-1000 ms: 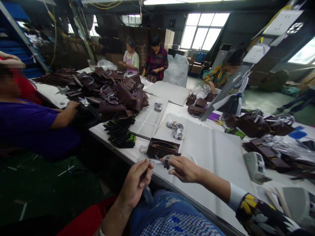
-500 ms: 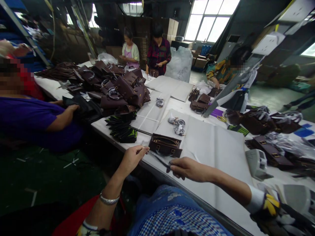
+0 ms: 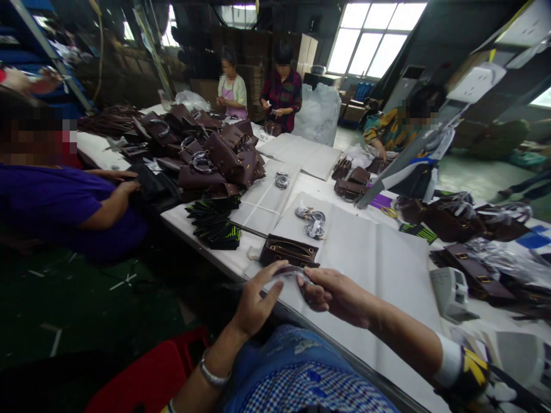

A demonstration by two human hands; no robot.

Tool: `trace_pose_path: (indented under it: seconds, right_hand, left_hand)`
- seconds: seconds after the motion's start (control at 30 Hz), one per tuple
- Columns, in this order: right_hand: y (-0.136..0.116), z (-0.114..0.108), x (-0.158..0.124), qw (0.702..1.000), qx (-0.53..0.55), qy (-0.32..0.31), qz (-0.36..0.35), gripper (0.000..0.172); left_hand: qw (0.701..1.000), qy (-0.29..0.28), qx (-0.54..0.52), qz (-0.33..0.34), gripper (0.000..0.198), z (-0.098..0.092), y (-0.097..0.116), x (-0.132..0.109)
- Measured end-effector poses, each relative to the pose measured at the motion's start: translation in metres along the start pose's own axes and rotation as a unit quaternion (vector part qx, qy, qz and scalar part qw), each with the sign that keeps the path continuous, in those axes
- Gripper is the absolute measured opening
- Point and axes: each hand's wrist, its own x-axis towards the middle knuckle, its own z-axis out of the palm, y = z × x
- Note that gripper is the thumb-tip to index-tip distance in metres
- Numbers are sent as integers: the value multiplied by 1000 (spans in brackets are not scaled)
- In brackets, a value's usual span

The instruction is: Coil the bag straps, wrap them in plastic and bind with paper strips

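Observation:
A dark bag handle (image 3: 293, 269) in clear plastic film arches between my two hands above the table's front edge. My right hand (image 3: 333, 292) is closed on its right end, thumb and fingers pinching it. My left hand (image 3: 258, 298) is at the other end, its fingertips on the film and the thumb a little lower, with the handle between them. Just beyond my hands a dark brown handbag (image 3: 289, 250) lies on the table, its zipped top facing me and gold-coloured fittings showing. Part of its front edge is hidden by my fingers.
A heap of brown handbags (image 3: 215, 155) and a stack of black-and-green pieces (image 3: 215, 223) stand to the left. Coiled wrapped straps (image 3: 313, 221) lie behind the handbag. A grey device (image 3: 450, 292) and more bags (image 3: 477, 269) are at right. A person in purple (image 3: 64, 201) works at left.
My left hand has moved right and closer to my right hand, its pinch loosened. The handle, stretched fairly straight before, now bends into an arch.

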Motion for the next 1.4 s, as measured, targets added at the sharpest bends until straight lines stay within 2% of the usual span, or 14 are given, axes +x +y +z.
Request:
trace_pose_path:
  seconds: [0.13, 0.27, 0.47, 0.53, 0.6, 0.7, 0.77, 0.87, 0.93, 0.97, 1.07, 1.13, 1.27, 1.4]
  right_hand:
    - [3, 7, -3, 999, -29, -22, -17, 34]
    - [10, 13, -7, 991, -122, -52, -25, 34]
    - [-2, 16, 1, 965, -127, 10, -229, 34]
    - [-13, 9, 3, 922, -223, 80, -307, 39]
    - [-22, -4, 5, 848, -373, 129, -354, 37]
    - [-19, -29, 9, 733, -570, 99, -357, 34]
    - [-8, -43, 11, 694, -635, 44, -338, 34]
    - [12, -51, 12, 674, -678, 18, -294, 25]
    - [18, -47, 8, 697, -671, 41, -247, 24]
    - [18, -44, 6, 731, -647, 54, -211, 27]
    - [9, -36, -3, 884, -461, 56, -50, 36]
    - [1, -33, -7, 958, -281, 27, 52, 37]
    - [-9, -26, -12, 995, -45, -12, 86, 30]
    - [-20, -6, -15, 999, 10, -17, -37, 40]
  left_hand:
    - [999, 32, -5, 2, 32, 21, -3, -10]
    - [999, 36, 13, -4, 32, 8, -10, 9]
    - [987, -72, -130, -60, 38, 17, 13, 15]
    - [975, -95, -177, -96, 38, 26, 23, 9]
    - [959, -114, -223, -132, 37, 29, 32, 2]
    - [920, -126, -319, -191, 37, 24, 43, -2]
    - [894, -95, -372, -230, 36, 16, 48, 1]
    - [873, -43, -390, -289, 38, 5, 43, 12]
    - [889, -37, -339, -305, 42, -3, 34, 20]
    - [913, -24, -284, -293, 43, -6, 29, 24]
    - [980, 62, -58, -180, 32, -16, 17, 27]
    - [994, 50, 12, -99, 27, -18, 15, 23]
    - [993, -102, -42, -32, 42, 0, 18, 8]
    - [991, -76, -84, -64, 29, 27, 12, 9]
